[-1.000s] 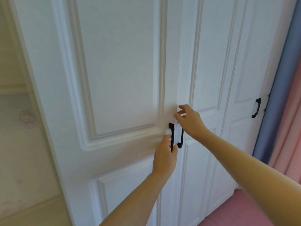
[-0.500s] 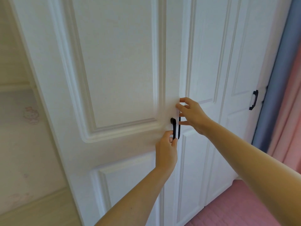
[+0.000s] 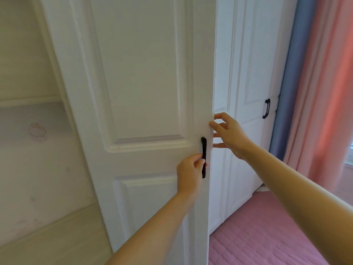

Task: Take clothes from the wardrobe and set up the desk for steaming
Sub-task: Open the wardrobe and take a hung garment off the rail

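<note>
While the wardrobe door [image 3: 143,92] stands partly swung out, the step in hand is opening it; clothes aren't visible yet, so next it needs a wider swing. Left hand [image 3: 190,174] is curled tight round the black handle [image 3: 204,157]. Right hand [image 3: 228,133] has fingers [image 3: 214,125] spread loose, tips touching the door's free edge.

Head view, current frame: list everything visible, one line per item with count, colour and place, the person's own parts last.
Near wardrobe door: 1, white, panelled, centre-left, swung partly open.
Door handle: 1, black, by that door's right edge.
Far wardrobe doors: white, right of the open door, shut.
Far handle: 1, black, right.
Curtains: blue and pink, far right.
Bedcover: pink, quilted, bottom right.
Wall: pale, left.
Left hand: 1, gripping the door handle.
Right hand: 1, fingers at the door's edge.
</note>
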`<state>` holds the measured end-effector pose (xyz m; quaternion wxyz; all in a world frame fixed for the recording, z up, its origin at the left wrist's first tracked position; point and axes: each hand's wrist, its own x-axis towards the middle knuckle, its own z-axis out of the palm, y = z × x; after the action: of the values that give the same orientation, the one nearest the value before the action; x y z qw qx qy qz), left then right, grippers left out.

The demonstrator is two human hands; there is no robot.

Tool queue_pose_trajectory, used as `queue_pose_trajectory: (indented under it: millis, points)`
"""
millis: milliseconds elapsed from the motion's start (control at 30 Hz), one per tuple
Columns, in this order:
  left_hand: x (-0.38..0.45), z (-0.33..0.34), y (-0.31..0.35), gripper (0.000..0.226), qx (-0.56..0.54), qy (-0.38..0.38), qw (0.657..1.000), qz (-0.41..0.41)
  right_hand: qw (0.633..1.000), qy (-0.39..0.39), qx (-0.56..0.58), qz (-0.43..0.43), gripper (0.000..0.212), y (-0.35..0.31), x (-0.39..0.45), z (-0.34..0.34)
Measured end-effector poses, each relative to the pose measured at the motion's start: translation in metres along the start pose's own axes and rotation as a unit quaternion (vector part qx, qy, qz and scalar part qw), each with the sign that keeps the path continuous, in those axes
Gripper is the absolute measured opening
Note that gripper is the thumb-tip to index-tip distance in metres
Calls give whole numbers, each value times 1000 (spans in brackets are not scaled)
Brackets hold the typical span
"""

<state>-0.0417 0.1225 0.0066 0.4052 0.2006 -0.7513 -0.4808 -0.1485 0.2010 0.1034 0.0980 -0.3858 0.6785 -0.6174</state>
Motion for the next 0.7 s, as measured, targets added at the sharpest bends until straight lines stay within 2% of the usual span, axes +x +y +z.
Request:
queue_pose_trajectory:
  millis: [233,400,533,700]
  points:
    - [-63,-25,21,22,14,-12,999,27,999,23,-18,-19,22,-21,-71,-1]
    - [-118,-48,30,22,11,27,997,65,998,39,-16,-47,17,-36,-126,11]
    - [-162,-69,42,17,7,58,996,63,997,50,-11,-65,17,-51,-168,27]
    - [-203,-93,48,30,59,91,990,92,998,5,-10,-64,23,-72,-205,41]
